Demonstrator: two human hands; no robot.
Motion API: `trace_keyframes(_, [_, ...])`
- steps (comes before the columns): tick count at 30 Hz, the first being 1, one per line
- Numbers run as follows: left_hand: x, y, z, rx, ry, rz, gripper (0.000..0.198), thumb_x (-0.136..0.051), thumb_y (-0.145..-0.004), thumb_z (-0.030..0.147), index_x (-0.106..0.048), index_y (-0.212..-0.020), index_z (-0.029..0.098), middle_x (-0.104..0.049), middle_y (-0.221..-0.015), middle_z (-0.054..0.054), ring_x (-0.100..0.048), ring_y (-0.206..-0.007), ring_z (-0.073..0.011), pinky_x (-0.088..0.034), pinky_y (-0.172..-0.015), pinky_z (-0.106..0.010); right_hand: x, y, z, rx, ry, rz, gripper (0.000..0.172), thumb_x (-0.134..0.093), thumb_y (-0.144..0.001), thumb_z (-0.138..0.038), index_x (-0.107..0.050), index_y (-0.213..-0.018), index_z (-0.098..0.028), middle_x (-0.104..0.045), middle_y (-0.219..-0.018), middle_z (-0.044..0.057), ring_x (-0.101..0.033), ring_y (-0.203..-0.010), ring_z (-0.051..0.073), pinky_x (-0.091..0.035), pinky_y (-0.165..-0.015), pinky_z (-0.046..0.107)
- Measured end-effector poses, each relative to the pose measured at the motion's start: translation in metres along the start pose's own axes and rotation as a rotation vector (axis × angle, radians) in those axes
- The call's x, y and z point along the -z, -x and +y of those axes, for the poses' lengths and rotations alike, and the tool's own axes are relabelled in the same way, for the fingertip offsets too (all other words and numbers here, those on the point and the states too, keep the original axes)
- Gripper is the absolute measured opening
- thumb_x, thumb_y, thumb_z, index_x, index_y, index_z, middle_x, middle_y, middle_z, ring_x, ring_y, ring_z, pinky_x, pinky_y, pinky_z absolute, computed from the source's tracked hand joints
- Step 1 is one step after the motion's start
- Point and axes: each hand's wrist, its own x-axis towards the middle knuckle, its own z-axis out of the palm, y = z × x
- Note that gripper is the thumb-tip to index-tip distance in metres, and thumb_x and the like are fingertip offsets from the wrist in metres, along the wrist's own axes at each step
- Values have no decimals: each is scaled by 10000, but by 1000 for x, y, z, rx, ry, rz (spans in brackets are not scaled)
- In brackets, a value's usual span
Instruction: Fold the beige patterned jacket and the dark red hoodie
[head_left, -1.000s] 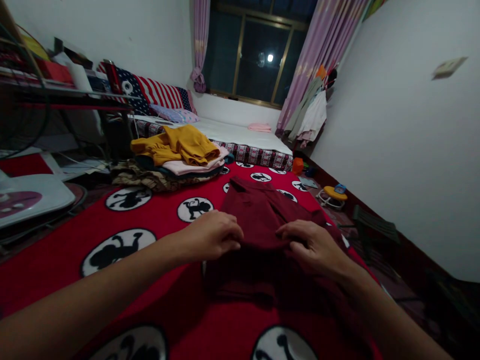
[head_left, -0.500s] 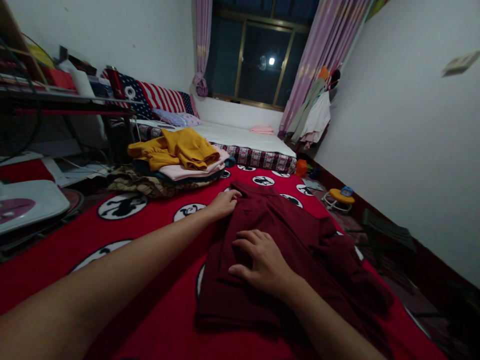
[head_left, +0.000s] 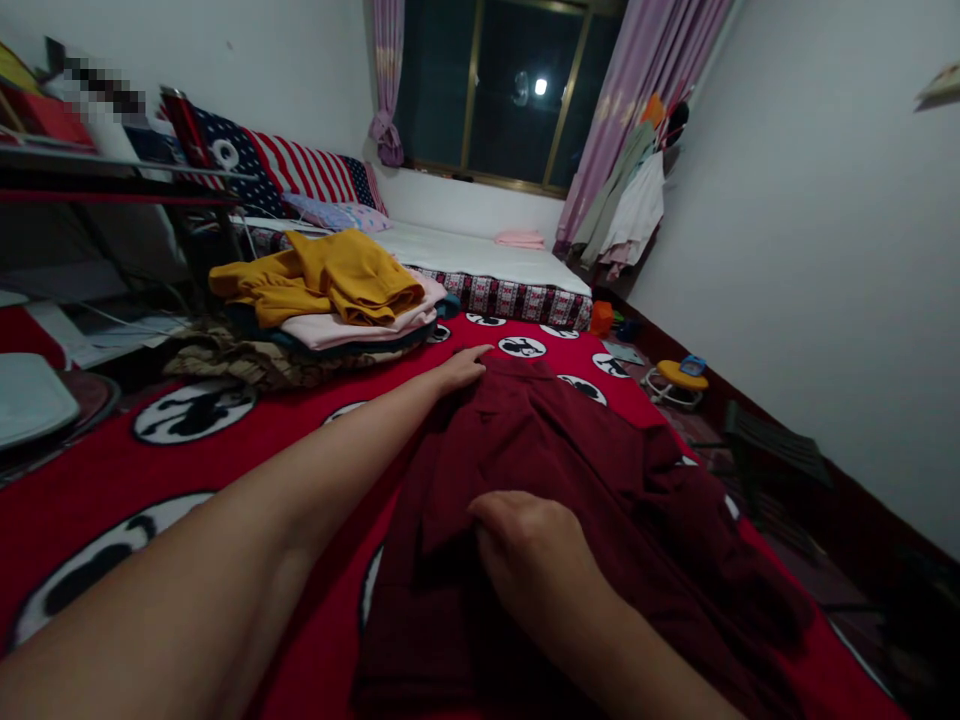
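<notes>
A maroon garment (head_left: 555, 450) that looks like a top lies spread on the red blanket, its narrow upper edge pointing away from me. On its far left corner rests my left hand (head_left: 463, 368), a finger stretched out and the hand otherwise low against the cloth. My right hand (head_left: 525, 535) is closed in a pinch on the front layer, near the middle of the left side. The fold under its fingers is raised a little. Further right, a part like a sleeve lies bunched.
Folded clothes topped by a mustard garment (head_left: 330, 275) are stacked on the red blanket (head_left: 300, 450) at the left. A bed (head_left: 450, 250) stands under the window. Along the right wall are a yellow stool (head_left: 679, 376) and a dark folding seat (head_left: 776, 440). A desk (head_left: 112, 185) stands left.
My right hand has gone from lying spread on the garment to pinching its cloth. One left finger now points outward. The view has shifted slightly, and the garment's left side looks pulled up.
</notes>
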Motion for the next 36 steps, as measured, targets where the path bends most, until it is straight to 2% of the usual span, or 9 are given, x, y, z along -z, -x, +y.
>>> trace_keyframes(3, [3, 11, 15, -23, 9, 16, 567, -461, -779, 127, -508, -1341, 74, -603, -1296, -141, -581, -1173, -238, -444, -1015, -362, -1, 1, -1, -49, -272, 121, 243, -502, -862, -146, -704, -969, -229, -735, -884, 44, -687, -780, 183, -483, -691, 257])
trace_keyframes(7, [1, 61, 41, -242, -125, -59, 410, -512, -850, 228, -619, -1237, 148, -546, -1374, -114, -450, -1320, -246, -321, -1119, -366, 10, 3, -7, 59, -486, 66, 204, -525, -891, -221, -717, -955, -248, -741, -898, 12, -685, -777, 151, -489, -695, 224])
trace_keyframes(11, [-13, 132, 42, -291, -306, -254, 500, -451, -933, 419, -463, -1404, 252, -285, -1559, -90, -231, -1443, -274, -226, -1157, -455, 18, -4, 17, 43, -347, 254, 219, -503, -913, -260, -712, -975, -248, -736, -937, 31, -679, -867, 173, -501, -810, 278])
trace_keyframes(14, [-21, 166, 31, -307, -446, -261, 614, -441, -915, 557, -350, -1465, 299, -166, -1593, -77, -139, -1464, -294, -147, -1166, -513, 10, -11, 55, 48, -133, 281, 294, -532, -895, -297, -655, -1153, -234, -632, -1262, 86, -560, -1192, 226, -413, -1030, 401])
trace_keyframes(16, [-22, 174, 26, -302, -513, -237, 640, -411, -908, 606, -335, -1471, 312, -151, -1596, -71, -128, -1466, -291, -129, -1169, -513, -1, -13, 77, 37, -36, 151, 451, -530, -898, -372, -529, -1334, -254, -448, -1466, 94, -382, -1366, 258, -301, -1108, 519])
trace_keyframes(19, [-21, 173, 26, -294, -550, -225, 640, -382, -912, 617, -335, -1472, 310, -163, -1593, -73, -149, -1463, -288, -144, -1168, -496, -15, -14, 93, -9, -17, 34, 535, -456, -934, -425, -366, -1449, -308, -288, -1558, 71, -229, -1443, 251, -207, -1119, 604])
trace_keyframes(27, [-16, 185, 33, -264, -579, -279, 664, -406, -916, 587, -308, -1487, 263, -130, -1595, -100, -86, -1471, -289, -110, -1170, -500, -15, -7, 90, -47, -108, 20, 549, -475, -929, -425, -361, -1453, -309, -265, -1566, 79, -186, -1455, 237, -160, -1143, 576])
trace_keyframes(33, [13, 226, 37, -280, -369, -455, 821, -613, -772, 637, -335, -1471, 309, -133, -1594, -95, -64, -1467, -331, -96, -1161, -546, 13, 53, 79, -36, -208, -134, 640, -552, -874, -522, -363, -1457, -337, -146, -1599, 59, -180, -1453, 269, -177, -1162, 526])
trace_keyframes(36, [20, 238, 32, -331, -255, -439, 746, -726, -698, 580, -493, -1370, 357, -198, -1587, -60, -102, -1464, -338, -105, -1161, -549, 18, 83, 76, 18, -243, -100, 634, -661, -816, -471, -465, -1399, -317, -239, -1577, 69, -288, -1420, 273, -290, -1140, 467])
